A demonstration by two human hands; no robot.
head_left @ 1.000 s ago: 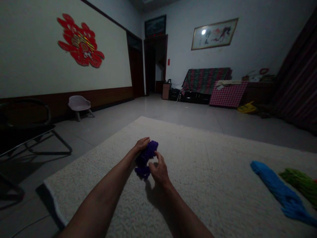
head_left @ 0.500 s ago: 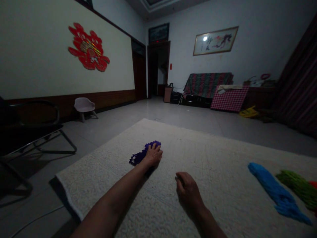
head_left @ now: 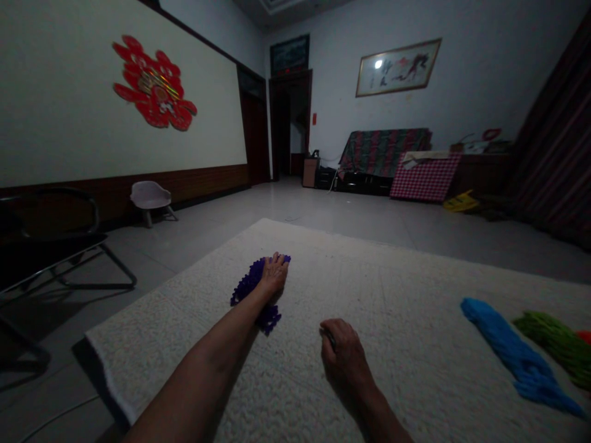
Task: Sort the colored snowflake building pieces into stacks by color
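A purple knobbly cloth (head_left: 249,286) lies on the cream rug (head_left: 392,289). My left hand (head_left: 274,274) rests on top of it, fingers stretched flat and pressing it down; part of the cloth shows on both sides of my wrist. My right hand (head_left: 342,352) lies on the bare rug to the right, apart from the cloth, with its fingers curled under. Whether anything is in them is hidden.
A blue cloth (head_left: 512,351) and a green one (head_left: 556,344) lie on the rug at the right. A black metal chair (head_left: 50,246) stands at the left, a small pale stool (head_left: 148,197) by the wall, covered furniture (head_left: 383,151) at the far end.
A second ago both hands held the purple cloth up. It now lies on the rug under my left hand, and my right hand has drawn back to the right.
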